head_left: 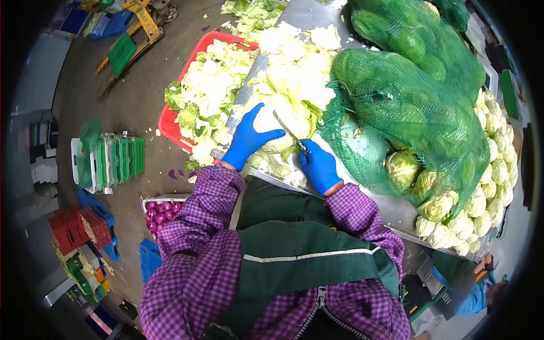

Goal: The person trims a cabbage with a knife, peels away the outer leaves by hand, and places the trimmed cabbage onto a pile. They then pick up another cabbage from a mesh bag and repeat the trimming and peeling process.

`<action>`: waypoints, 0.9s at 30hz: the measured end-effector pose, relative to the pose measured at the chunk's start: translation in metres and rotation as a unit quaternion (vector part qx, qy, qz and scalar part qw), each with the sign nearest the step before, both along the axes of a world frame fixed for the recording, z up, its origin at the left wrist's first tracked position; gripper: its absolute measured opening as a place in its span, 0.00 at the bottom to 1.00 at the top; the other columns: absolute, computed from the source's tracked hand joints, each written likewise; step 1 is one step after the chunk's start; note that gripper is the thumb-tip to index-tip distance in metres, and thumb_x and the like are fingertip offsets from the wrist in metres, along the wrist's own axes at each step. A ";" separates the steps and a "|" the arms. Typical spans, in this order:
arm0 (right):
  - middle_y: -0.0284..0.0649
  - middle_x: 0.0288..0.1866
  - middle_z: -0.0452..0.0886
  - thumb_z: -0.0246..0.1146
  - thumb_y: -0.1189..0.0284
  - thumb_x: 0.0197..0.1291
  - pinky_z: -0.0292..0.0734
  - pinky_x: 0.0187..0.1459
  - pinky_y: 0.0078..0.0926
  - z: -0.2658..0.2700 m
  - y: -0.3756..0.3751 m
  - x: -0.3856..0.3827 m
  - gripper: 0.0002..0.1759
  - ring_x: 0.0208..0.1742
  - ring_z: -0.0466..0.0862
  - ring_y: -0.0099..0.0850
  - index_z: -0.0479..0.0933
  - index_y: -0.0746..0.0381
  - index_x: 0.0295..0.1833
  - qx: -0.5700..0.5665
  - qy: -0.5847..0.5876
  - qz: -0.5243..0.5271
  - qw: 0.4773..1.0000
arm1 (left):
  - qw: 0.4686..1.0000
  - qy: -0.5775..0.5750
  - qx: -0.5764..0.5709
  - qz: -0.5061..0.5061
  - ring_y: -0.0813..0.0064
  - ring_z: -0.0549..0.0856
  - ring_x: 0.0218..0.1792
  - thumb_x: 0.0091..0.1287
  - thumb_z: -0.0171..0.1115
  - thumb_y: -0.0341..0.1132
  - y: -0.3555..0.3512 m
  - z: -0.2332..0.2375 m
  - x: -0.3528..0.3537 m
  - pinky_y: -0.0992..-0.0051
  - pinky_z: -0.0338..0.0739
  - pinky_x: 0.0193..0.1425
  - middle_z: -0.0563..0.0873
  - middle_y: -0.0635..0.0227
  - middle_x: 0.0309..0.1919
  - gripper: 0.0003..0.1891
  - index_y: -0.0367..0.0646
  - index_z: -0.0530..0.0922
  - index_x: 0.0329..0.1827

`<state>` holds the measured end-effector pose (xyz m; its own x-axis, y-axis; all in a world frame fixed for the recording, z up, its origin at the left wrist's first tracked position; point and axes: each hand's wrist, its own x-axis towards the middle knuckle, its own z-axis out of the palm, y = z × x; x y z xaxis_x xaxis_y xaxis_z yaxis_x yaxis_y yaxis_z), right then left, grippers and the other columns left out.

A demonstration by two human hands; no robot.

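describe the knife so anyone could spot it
On the steel table heaped with pale leaves, the blue-gloved right hand grips the knife. Its blade slants across the cabbage head under the left hand, the only thin grey strip among the leaves.

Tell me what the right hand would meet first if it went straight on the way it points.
Its knife leads, pointing up-left in the picture. The right hand would likely first meet the cabbage that the left hand rests on; the blade looks to touch it, though depth is unclear.
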<state>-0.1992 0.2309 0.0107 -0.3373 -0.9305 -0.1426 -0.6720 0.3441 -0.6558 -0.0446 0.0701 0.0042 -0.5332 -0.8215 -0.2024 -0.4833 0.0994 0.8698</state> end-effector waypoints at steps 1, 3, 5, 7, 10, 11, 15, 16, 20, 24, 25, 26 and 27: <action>0.47 0.41 0.82 0.60 0.70 0.58 0.79 0.38 0.42 0.006 -0.001 -0.001 0.17 0.36 0.83 0.48 0.73 0.55 0.54 -0.004 -0.014 0.007 1.000 | 1.000 -0.004 0.017 0.000 0.58 0.74 0.63 0.42 0.81 0.52 -0.002 0.001 0.000 0.65 0.69 0.66 0.74 0.47 0.61 0.50 0.38 0.67 0.68; 0.47 0.41 0.82 0.59 0.70 0.58 0.78 0.38 0.43 0.007 0.000 -0.002 0.16 0.36 0.83 0.48 0.73 0.56 0.53 -0.004 -0.030 0.012 0.999 | 1.000 0.000 0.028 0.000 0.58 0.73 0.64 0.42 0.81 0.52 -0.004 0.005 -0.001 0.64 0.69 0.66 0.74 0.47 0.61 0.50 0.38 0.67 0.68; 0.48 0.40 0.81 0.58 0.70 0.59 0.78 0.37 0.44 0.002 -0.008 -0.007 0.15 0.38 0.82 0.49 0.71 0.57 0.52 0.010 -0.005 0.040 0.999 | 1.000 -0.002 0.028 -0.005 0.58 0.73 0.64 0.43 0.80 0.52 -0.007 0.002 -0.001 0.64 0.69 0.66 0.73 0.48 0.62 0.50 0.38 0.67 0.68; 0.48 0.39 0.81 0.57 0.70 0.59 0.78 0.37 0.45 -0.005 -0.020 -0.006 0.13 0.38 0.82 0.50 0.70 0.58 0.50 0.020 0.001 0.037 0.999 | 1.000 -0.010 0.021 0.001 0.63 0.75 0.62 0.46 0.80 0.48 -0.010 -0.007 -0.001 0.67 0.70 0.65 0.76 0.52 0.61 0.46 0.40 0.68 0.68; 0.50 0.37 0.80 0.57 0.71 0.60 0.77 0.36 0.46 0.002 -0.026 -0.005 0.11 0.36 0.82 0.50 0.69 0.59 0.47 0.020 0.007 0.041 0.999 | 0.999 -0.022 0.026 0.002 0.69 0.78 0.59 0.49 0.79 0.43 -0.015 -0.005 -0.002 0.69 0.72 0.63 0.78 0.56 0.60 0.42 0.41 0.69 0.68; 0.49 0.37 0.80 0.56 0.71 0.60 0.77 0.36 0.46 0.008 -0.023 -0.004 0.10 0.36 0.82 0.51 0.69 0.59 0.47 0.037 0.003 0.045 0.998 | 0.999 -0.028 0.041 -0.004 0.70 0.78 0.59 0.49 0.79 0.42 -0.016 -0.002 -0.002 0.69 0.72 0.63 0.78 0.57 0.60 0.42 0.41 0.69 0.67; 0.48 0.36 0.81 0.53 0.71 0.63 0.78 0.37 0.46 -0.028 -0.034 -0.007 0.09 0.36 0.83 0.51 0.70 0.60 0.46 0.058 0.058 0.024 0.996 | 1.000 -0.020 0.020 -0.005 0.69 0.78 0.59 0.49 0.79 0.42 -0.012 -0.011 -0.001 0.70 0.72 0.63 0.79 0.57 0.59 0.42 0.40 0.68 0.68; 0.48 0.36 0.81 0.53 0.71 0.63 0.78 0.37 0.46 -0.040 -0.048 -0.013 0.09 0.36 0.83 0.51 0.70 0.60 0.46 0.054 0.061 0.025 0.996 | 0.999 -0.003 0.034 -0.011 0.64 0.76 0.60 0.46 0.80 0.46 -0.012 -0.011 -0.002 0.67 0.70 0.65 0.77 0.54 0.59 0.46 0.39 0.68 0.68; 0.51 0.38 0.83 0.52 0.67 0.65 0.78 0.38 0.48 -0.060 -0.070 -0.024 0.10 0.36 0.83 0.52 0.74 0.61 0.44 0.081 0.077 -0.014 0.994 | 0.998 0.038 -0.023 -0.045 0.59 0.72 0.64 0.40 0.82 0.49 0.004 -0.008 0.011 0.64 0.71 0.65 0.72 0.51 0.63 0.52 0.38 0.66 0.69; 0.53 0.40 0.82 0.56 0.62 0.64 0.77 0.41 0.47 -0.050 -0.066 -0.024 0.14 0.39 0.83 0.52 0.75 0.63 0.43 0.002 -0.050 -0.015 0.999 | 0.970 0.130 0.125 0.163 0.65 0.71 0.65 0.50 0.78 0.35 0.036 -0.008 0.029 0.67 0.70 0.66 0.70 0.54 0.65 0.48 0.39 0.57 0.73; 0.55 0.42 0.81 0.57 0.59 0.64 0.76 0.44 0.44 -0.055 -0.070 -0.019 0.17 0.42 0.82 0.49 0.76 0.64 0.44 -0.042 -0.115 -0.038 0.992 | 0.937 0.211 0.178 0.214 0.67 0.72 0.64 0.54 0.75 0.30 0.042 -0.020 0.030 0.69 0.69 0.66 0.71 0.55 0.64 0.45 0.38 0.56 0.73; 0.56 0.43 0.81 0.58 0.57 0.64 0.75 0.46 0.41 -0.060 -0.072 -0.014 0.20 0.46 0.82 0.47 0.77 0.66 0.46 -0.084 -0.180 -0.060 0.978 | 0.935 0.213 0.176 0.220 0.67 0.72 0.64 0.54 0.75 0.30 0.049 -0.032 0.030 0.69 0.69 0.66 0.71 0.55 0.64 0.45 0.38 0.56 0.73; 0.55 0.44 0.79 0.57 0.57 0.66 0.74 0.50 0.37 -0.028 -0.077 -0.009 0.23 0.49 0.81 0.44 0.76 0.66 0.54 -0.001 -0.223 -0.046 0.974 | 0.944 0.215 0.136 0.208 0.67 0.73 0.62 0.54 0.74 0.30 0.058 -0.041 0.027 0.69 0.70 0.65 0.71 0.56 0.63 0.44 0.38 0.57 0.72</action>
